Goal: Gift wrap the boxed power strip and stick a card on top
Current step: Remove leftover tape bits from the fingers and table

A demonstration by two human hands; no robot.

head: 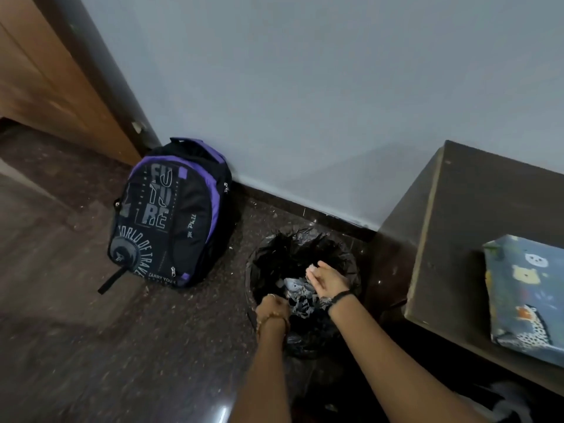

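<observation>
Both hands reach over the bin (259, 264), lined with a black bag. The left hand (272, 306) is curled at its near rim, its hold hidden. The right hand (328, 279) pinches a small pale scrap (311, 268) above crumpled paper (297, 288). Right of the bin, the wrapped box (525, 291) lies on the worktop (488, 193). Left of the bin, a backpack (171, 215) leans against the wall.

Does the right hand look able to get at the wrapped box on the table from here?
Probably yes: the right hand is over the bin, and nothing stands between it and the wrapped box.
</observation>
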